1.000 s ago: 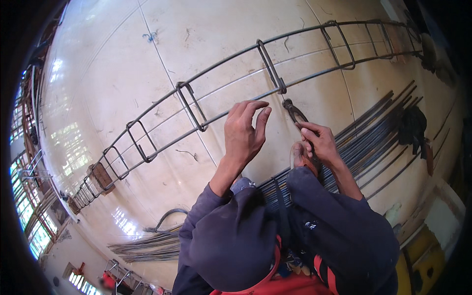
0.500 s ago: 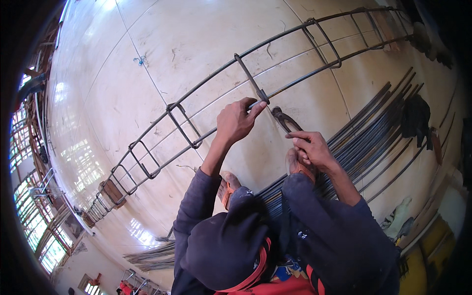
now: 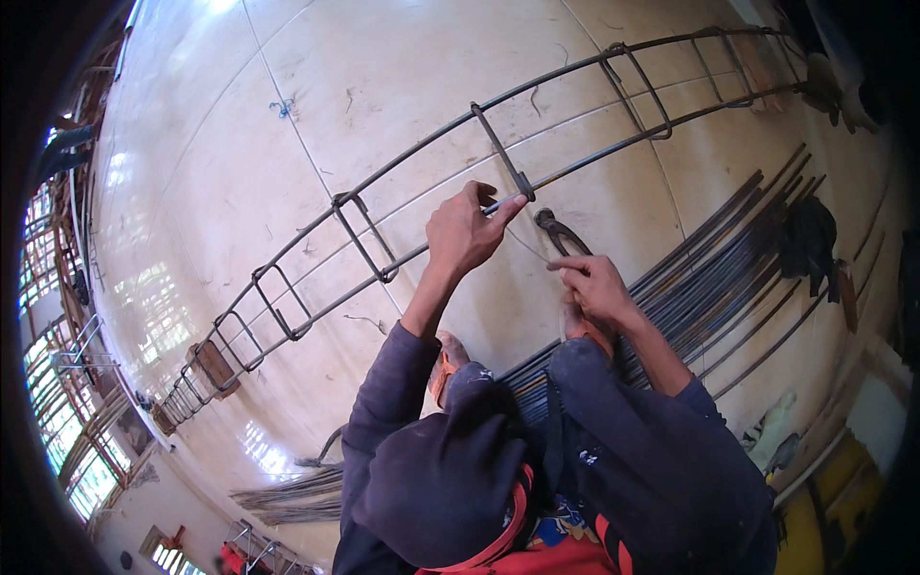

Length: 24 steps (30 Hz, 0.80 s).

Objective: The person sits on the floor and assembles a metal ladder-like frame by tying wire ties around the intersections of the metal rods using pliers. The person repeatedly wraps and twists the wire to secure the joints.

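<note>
A long rebar cage (image 3: 594,161) with square stirrups crosses the floor in front of me. My left hand (image 3: 465,230) is closed around its near bar, thumb against the corner of a stirrup (image 3: 498,146). My right hand (image 3: 599,287) holds dark metal pincers (image 3: 563,233), their head just right of that corner and not touching it. A thin tie wire (image 3: 529,247) stretches from near the left hand to the right fingertips, which pinch it. How the wire meets the bar is hidden behind my left fingers.
A bundle of loose rebar (image 3: 690,259) lies right of my feet, with a dark cloth (image 3: 810,235) on its far end. Thin rods (image 3: 287,500) lie at lower left. A wooden block (image 3: 213,369) sits under the cage's left part. Wire scraps dot the floor.
A thin wire now shows drawn between my hands, with the right fingertips on it. The pincers remain in the right hand. My left hand keeps its grip; the whole view has shifted slightly.
</note>
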Available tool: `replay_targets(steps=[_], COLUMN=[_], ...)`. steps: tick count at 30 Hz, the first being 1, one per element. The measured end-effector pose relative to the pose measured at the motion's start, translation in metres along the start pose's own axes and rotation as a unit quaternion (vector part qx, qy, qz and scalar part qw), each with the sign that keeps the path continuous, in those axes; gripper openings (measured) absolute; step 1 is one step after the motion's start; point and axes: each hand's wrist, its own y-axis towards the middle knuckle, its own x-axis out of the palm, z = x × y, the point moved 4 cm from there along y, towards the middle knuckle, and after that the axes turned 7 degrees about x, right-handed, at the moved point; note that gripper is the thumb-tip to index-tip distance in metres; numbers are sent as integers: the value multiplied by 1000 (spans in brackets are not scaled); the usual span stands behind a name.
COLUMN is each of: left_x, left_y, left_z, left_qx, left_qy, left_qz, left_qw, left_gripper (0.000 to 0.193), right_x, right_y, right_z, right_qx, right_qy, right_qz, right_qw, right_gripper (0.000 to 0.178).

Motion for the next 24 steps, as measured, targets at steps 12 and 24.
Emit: replay_targets(steps=[12,24], left_x=[-3,5], left_y=[0,11], left_z=[4,10], left_qx=[-18,-26], left_qy=[-51,-126], left_qz=[-17,-74], left_qw=[998,989], left_gripper=[59,50], right_x=[-4,3], right_y=[-17,-13], right_z=[-9,-10], right_qx=[-71,-79], right_qy=[77,146], right_qz=[49,40], right_qw=[993,985], right_gripper=[25,24])
